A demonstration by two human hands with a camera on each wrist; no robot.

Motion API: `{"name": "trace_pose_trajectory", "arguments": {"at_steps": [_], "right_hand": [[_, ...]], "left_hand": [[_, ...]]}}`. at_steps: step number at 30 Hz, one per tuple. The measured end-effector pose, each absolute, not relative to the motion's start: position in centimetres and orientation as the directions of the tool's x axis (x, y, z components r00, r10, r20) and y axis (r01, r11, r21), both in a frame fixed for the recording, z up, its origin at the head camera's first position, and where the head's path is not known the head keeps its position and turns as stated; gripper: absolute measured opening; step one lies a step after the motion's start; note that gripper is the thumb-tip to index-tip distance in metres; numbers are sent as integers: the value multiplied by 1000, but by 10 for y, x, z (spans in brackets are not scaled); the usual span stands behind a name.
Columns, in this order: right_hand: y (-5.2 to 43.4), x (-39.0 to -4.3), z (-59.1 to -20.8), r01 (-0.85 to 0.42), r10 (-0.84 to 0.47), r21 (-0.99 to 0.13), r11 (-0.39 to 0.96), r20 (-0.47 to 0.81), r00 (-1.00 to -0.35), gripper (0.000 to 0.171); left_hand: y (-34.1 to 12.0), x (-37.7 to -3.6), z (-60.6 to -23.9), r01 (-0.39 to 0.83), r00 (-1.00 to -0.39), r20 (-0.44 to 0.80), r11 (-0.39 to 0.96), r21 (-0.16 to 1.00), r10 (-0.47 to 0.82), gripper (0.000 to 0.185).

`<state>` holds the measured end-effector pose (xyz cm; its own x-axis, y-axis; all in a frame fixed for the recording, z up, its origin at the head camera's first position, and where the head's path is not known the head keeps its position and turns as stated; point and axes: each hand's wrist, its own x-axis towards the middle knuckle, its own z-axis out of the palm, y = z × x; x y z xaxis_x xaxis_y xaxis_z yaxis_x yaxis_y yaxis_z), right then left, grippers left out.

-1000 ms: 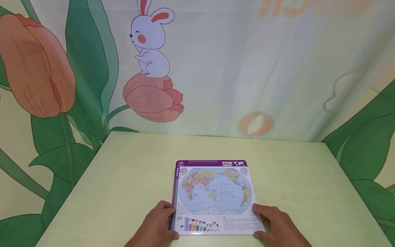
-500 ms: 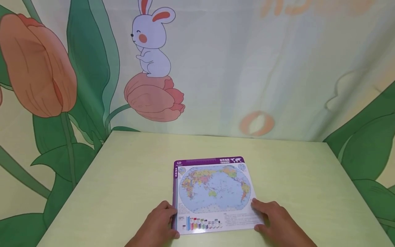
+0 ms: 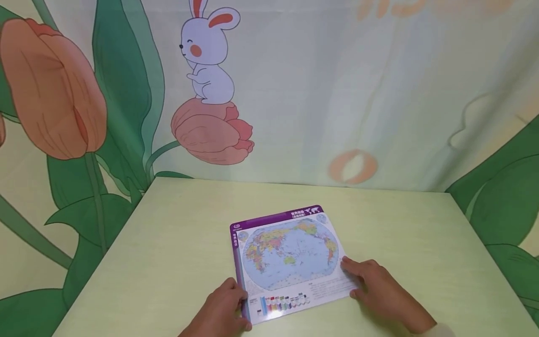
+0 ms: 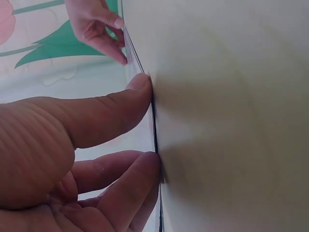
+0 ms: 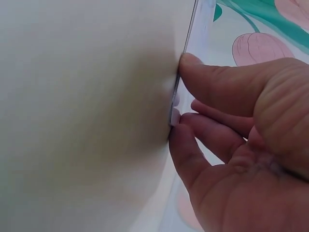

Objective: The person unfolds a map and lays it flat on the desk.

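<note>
The left hand (image 3: 222,309) pinches the near left corner of the world map board (image 3: 286,262). The right hand (image 3: 375,288) pinches its right edge. The board lies on the table (image 3: 168,243).

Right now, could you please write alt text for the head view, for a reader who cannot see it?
Two hands hold a world map board on a pale green table: the left hand grips its near left corner, the right hand its right edge. A curtain printed with a rabbit and tulips hangs behind.
</note>
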<state>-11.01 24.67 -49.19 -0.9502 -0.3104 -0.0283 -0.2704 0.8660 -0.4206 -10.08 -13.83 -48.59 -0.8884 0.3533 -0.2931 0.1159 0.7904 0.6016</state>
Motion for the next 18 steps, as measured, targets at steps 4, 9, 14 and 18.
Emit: {"name": "trace_pose_trajectory", "arguments": {"at_steps": [4,9,14,18], "right_hand": [[249,-118,-491,-302,-339,-427,852,-10,-941,67],[250,-126,-491,-302,-340,-436,848,-11,-940,64],[253,-135,-492,-323,-358,-439,838,5,-934,61],[249,-133,-492,-302,-328,-438,847,18,-945,60]], "left_hand": [[-134,-98,-487,80,-880,-319,771,632,353,51],[-128,-93,-490,71,-869,-322,737,672,377,48],[-124,-91,-491,143,-862,-292,752,643,414,36],[-128,-96,-493,239,-839,-260,752,614,479,32]]}}
